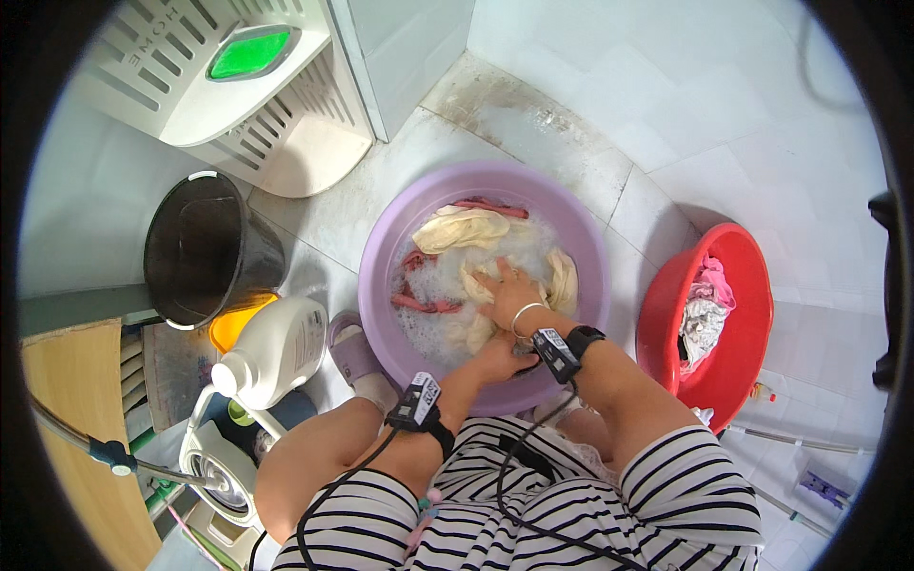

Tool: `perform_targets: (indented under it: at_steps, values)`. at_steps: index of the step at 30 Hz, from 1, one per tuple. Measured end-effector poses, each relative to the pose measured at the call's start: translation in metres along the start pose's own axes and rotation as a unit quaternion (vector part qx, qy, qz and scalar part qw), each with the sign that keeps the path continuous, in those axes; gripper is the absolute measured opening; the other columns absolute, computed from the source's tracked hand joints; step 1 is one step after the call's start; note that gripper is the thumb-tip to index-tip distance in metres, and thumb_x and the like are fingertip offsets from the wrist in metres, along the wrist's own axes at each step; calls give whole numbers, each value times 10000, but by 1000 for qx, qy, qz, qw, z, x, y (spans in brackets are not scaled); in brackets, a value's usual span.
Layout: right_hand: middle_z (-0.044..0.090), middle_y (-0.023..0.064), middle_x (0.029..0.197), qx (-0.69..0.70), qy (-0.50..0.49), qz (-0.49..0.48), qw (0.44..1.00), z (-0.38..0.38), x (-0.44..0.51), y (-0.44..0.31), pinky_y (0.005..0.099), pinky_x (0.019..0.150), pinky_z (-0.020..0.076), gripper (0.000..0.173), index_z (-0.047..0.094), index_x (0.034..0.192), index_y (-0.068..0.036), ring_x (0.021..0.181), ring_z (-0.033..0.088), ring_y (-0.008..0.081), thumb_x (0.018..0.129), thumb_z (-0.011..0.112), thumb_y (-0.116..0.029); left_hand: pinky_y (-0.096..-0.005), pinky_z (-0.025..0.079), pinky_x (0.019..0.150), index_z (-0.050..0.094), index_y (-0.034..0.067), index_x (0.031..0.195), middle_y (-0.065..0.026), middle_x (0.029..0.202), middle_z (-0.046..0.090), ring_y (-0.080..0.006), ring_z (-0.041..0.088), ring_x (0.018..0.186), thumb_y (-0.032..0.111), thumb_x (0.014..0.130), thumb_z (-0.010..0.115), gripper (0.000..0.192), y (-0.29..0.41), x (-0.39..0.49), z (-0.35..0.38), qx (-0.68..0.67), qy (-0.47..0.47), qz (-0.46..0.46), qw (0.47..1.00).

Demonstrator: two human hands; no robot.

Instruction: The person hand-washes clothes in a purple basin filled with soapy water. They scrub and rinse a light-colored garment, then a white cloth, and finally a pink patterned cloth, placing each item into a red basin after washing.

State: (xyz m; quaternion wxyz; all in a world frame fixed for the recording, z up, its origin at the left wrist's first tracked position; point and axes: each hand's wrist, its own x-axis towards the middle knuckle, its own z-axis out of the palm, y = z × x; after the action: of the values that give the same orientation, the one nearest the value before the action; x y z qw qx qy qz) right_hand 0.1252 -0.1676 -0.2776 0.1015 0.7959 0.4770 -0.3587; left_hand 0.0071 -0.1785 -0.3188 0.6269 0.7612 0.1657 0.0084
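Observation:
In front of me stands a purple plastic basin (376, 235) of cloudy, sudsy water. Wet cream cloth (463, 230) lies bunched at its far side, with more cream cloth (563, 282) at the right. Dark red fabric (426, 307) shows through the foam at the left. My right hand (513, 294), with a bracelet on its wrist, presses down on submerged cream cloth, fingers spread. My left hand (503, 358) is low in the basin, close under the right wrist. Its fingertips are partly hidden, and whether it grips cloth is unclear.
At the right, a red basin (746, 307) leans tilted, holding pink and patterned clothes (705, 321). On the left are a black bucket (196, 250), a white jug (282, 346) and a white shelf (314, 168) bearing a green soap bar (250, 54). Cables run from both wrist-worn devices.

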Motion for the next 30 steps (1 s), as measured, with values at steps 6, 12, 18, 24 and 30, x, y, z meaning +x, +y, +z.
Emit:
perform_targets:
  at_steps: [6, 12, 18, 24, 30]
  values:
    - [369, 171, 1362, -6, -183, 52, 982, 7, 73, 26, 438, 907, 434, 415, 553, 1166, -85, 1171, 457, 364, 805, 583, -288, -341, 408, 913, 439, 29, 1238, -141, 1270, 465, -258, 492, 1136, 291, 838, 576, 498, -15, 10, -22, -423, -13, -257, 869]
    - [553, 182, 1084, 107, 111, -76, 985, -23, 32, 32, 406, 841, 456, 345, 609, 1043, -44, 985, 553, 354, 756, 616, -234, -418, 369, 966, 282, -6, 1346, -183, 1303, 411, -324, 453, 1165, 524, 852, 479, 750, 3, 8, -74, -602, 270, -334, 673]
    - [561, 133, 878, 140, 206, -280, 927, -85, -100, 10, 409, 748, 455, 293, 608, 907, -49, 822, 566, 335, 710, 663, -259, -439, 293, 1038, 286, -3, 1356, -196, 1298, 416, -329, 410, 1199, 669, 805, 425, 881, 33, 22, -82, -813, 104, -180, 544]
    - [571, 131, 788, 83, 211, -282, 932, -73, -119, -40, 423, 650, 464, 309, 593, 838, -52, 732, 579, 338, 739, 635, -342, -412, 472, 851, 477, 5, 1215, -153, 1184, 531, -295, 548, 1017, 461, 880, 455, 566, 65, 42, -66, -649, 104, -184, 730]
    - [612, 221, 822, 180, 245, 127, 944, -69, -31, 28, 440, 697, 456, 374, 611, 861, -18, 747, 586, 377, 795, 586, -386, -396, 468, 794, 511, -29, 1165, -200, 1076, 582, -322, 585, 942, 288, 811, 548, 477, 82, 55, -36, -531, 285, -281, 747]
